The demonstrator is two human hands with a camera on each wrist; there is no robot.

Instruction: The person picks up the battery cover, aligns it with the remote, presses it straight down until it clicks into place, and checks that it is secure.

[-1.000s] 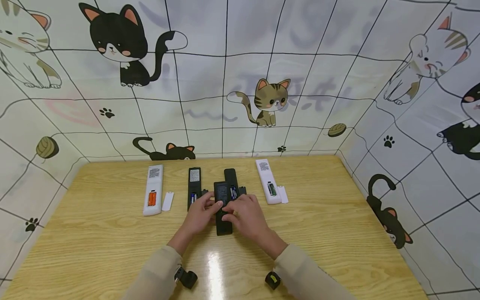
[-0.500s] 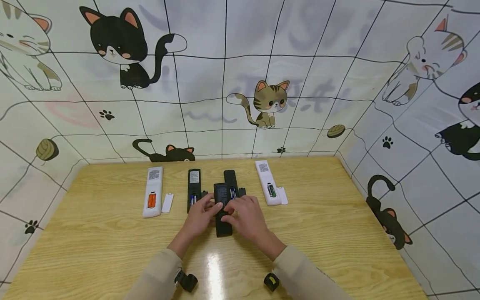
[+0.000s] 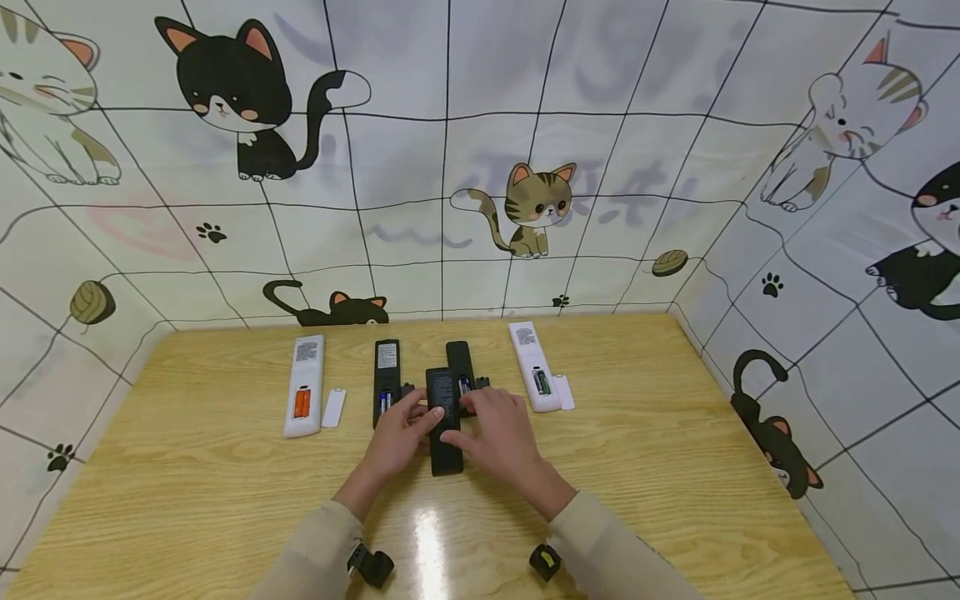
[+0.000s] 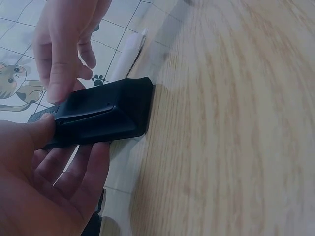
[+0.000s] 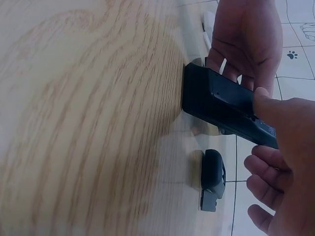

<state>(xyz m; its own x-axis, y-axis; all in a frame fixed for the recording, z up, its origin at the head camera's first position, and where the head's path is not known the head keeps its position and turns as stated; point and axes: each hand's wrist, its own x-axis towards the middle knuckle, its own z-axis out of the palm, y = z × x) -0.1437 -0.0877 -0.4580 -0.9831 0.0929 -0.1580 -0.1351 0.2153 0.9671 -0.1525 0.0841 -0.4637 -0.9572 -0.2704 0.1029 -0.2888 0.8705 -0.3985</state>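
A black remote control (image 3: 447,457) lies back-up in front of the person, its far end tilted up in the wrist views. The left hand (image 3: 401,429) grips its left side, thumb on top and fingers beneath. The right hand (image 3: 499,429) has its thumb on the back of the remote control and its curled fingers by the right edge, as the right wrist view shows. The cover area under the right thumb is partly hidden. Behind it lies a second black remote control (image 3: 460,357) with batteries showing, partly covered by the right fingers.
Another black remote control (image 3: 387,375) with batteries lies to the left. A white remote control (image 3: 306,375) and its loose cover (image 3: 333,408) lie further left. At the right are a white remote control (image 3: 534,358) and cover (image 3: 564,392). A cat-patterned sheet encloses the wooden table (image 3: 637,467).
The right fingers have spread away from the thumb towards the remote control's right edge. The left hand keeps its grip, and the remote control stays in place.
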